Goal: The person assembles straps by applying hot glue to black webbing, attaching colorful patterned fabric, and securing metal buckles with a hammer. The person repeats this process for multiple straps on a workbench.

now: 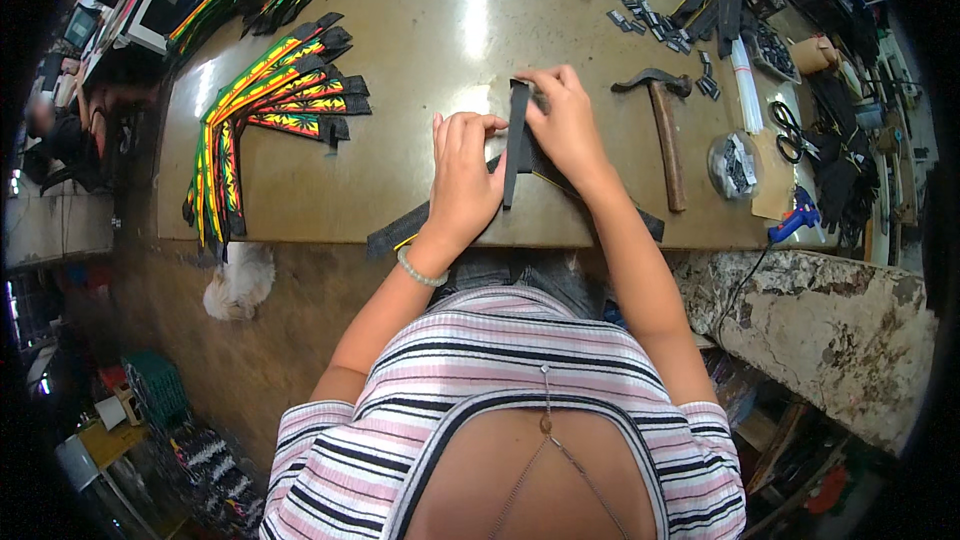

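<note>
The flat webbing strap [516, 143] standing on edge between my hands is plain black. My knit top [520, 380] is striped pink and white with thin black lines. The smooth worktable [420, 30] is olive-tan with pale glare patches. The fanned woven straps [270, 100] run green, yellow and red with leaf motifs and black ends. The hammer [664, 130] has a brown wooden handle and dark head; the glue gun [797, 219] is blue.
</note>
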{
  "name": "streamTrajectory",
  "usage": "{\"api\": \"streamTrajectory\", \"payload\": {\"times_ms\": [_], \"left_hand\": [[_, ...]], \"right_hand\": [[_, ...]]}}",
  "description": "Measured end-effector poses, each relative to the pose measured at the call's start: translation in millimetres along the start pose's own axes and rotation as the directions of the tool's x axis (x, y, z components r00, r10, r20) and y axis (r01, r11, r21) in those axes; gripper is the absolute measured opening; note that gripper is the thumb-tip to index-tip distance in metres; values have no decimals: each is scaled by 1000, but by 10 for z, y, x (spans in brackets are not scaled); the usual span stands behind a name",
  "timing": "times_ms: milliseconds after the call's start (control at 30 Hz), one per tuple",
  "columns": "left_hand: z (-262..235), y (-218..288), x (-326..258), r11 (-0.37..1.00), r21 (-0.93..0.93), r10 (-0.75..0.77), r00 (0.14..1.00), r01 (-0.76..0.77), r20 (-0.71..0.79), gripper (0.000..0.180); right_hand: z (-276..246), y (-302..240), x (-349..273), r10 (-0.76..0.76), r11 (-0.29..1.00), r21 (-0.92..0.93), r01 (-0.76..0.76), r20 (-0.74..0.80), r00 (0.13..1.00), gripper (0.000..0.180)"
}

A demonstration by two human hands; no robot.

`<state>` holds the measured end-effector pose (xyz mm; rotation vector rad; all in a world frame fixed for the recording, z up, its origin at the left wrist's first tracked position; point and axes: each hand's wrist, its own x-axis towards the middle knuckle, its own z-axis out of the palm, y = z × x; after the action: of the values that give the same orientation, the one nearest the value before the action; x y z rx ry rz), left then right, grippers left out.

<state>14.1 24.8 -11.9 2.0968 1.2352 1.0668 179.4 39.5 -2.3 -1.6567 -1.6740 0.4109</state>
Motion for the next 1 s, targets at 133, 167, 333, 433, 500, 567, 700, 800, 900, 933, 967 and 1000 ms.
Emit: {"api": "streamTrajectory", "payload": {"times_ms": [133, 167, 333, 433, 500, 567, 700, 800, 900, 933, 967, 1000], "left_hand": [[-6, -10, 2, 999, 36, 7, 1000, -9, 29, 30], [-7, -10, 3, 999, 36, 11, 999, -12, 35, 29], [-11, -4, 7, 998, 40, 53, 998, -54, 23, 28], [-13, -5, 1, 998, 40, 50, 999, -50, 4, 30], [-13, 5, -11, 998, 39, 48, 999, -47, -14, 33], [-20, 21, -25, 999, 28, 23, 1000, -23, 5, 35], [-45, 65, -13, 1000, 16, -7, 999, 6, 31, 36], [-72, 97, -1, 1000, 5, -17, 999, 17, 38, 36], [-81, 100, 5, 1000, 14, 26, 999, -27, 22, 40], [-78, 97, 0, 999, 23, 32, 999, -32, 16, 42], [-70, 93, -5, 998, 40, 39, 999, -39, 7, 45], [-60, 86, -12, 998, 56, 42, 999, -42, 0, 47]], "right_hand": [[-22, -55, -26, -152, 988, -35, 149, -134, 979, 37], [-30, -66, -64, -196, 980, -57, 190, -138, 971, 40], [-74, -50, -165, -389, 917, -168, 361, -181, 903, 51], [-91, -16, -206, -452, 877, -258, 405, -158, 878, 52], [-88, 3, -232, -460, 851, -335, 405, -101, 882, 52], [-71, 19, -241, -478, 849, -300, 435, -89, 874, 50], [-35, 36, -167, -405, 875, -317, 365, -69, 912, 51], [-39, 14, -107, -269, 908, -352, 227, -74, 960, 52], [-70, -27, -111, -369, 893, -326, 310, -138, 919, 45], [-82, -42, -129, -397, 893, -297, 339, -165, 903, 42], [-90, -55, -149, -392, 903, -264, 339, -180, 902, 39], [-98, -64, -176, -387, 913, -219, 344, -203, 899, 36]]}}
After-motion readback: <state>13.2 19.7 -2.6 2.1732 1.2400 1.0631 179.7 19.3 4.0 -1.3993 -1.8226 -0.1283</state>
